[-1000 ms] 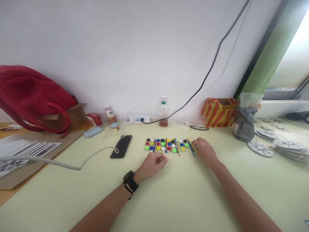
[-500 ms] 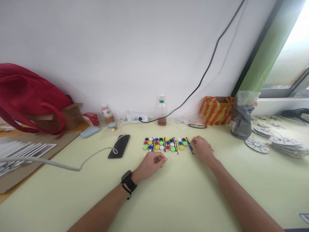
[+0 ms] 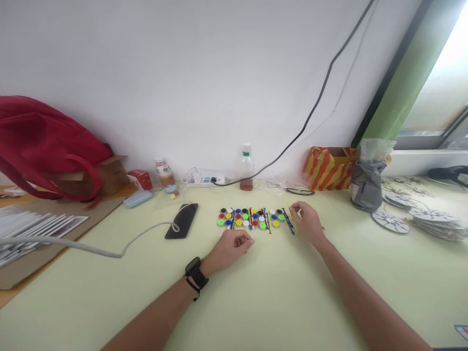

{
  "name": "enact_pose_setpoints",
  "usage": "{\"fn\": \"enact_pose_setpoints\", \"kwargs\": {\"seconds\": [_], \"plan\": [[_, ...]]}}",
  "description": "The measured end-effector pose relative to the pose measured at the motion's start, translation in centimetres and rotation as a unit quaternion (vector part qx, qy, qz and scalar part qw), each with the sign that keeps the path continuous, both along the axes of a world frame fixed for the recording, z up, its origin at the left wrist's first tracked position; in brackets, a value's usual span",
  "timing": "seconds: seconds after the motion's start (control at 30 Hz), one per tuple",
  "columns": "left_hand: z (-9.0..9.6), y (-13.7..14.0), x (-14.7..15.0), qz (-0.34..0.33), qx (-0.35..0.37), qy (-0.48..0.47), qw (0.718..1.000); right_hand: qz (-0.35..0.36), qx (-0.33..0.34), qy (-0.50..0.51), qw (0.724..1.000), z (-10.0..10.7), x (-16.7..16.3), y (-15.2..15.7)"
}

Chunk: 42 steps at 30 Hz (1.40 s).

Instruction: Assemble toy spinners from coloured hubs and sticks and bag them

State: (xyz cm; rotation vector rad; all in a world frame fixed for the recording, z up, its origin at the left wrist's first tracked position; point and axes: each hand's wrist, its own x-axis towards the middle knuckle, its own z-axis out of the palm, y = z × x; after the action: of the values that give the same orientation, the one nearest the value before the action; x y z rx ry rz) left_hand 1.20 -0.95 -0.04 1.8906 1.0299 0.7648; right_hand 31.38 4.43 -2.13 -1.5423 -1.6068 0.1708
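Rows of small round discs in several colours lie on the table, with bunches of thin coloured sticks between their columns. At the right end of the rows lie dark and blue sticks. Beside these, my right hand is closed in a pinch on a thin yellow stick, largely hidden by the fingers. A small red tip shows at the hand's outer side. My left hand rests on the table just in front of the discs, fingers curled; what they hold, if anything, is hidden.
A black phone with a pale cable lies left of the discs. Behind stand a bottle, a power strip and a striped bag. A grey bag and white round pieces lie right; a red bag sits left.
My right hand has shifted slightly right, away from the end sticks, and a yellow stick has moved with its fingers. The left hand stays in place.
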Motion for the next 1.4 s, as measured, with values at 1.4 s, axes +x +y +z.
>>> {"fn": "enact_pose_setpoints", "kwargs": {"seconds": [1.4], "plan": [[-0.5,-0.1,0.3,0.028,-0.070,-0.139,0.987,0.163,-0.098,-0.014,0.982,2.3,-4.5,-4.4]]}}
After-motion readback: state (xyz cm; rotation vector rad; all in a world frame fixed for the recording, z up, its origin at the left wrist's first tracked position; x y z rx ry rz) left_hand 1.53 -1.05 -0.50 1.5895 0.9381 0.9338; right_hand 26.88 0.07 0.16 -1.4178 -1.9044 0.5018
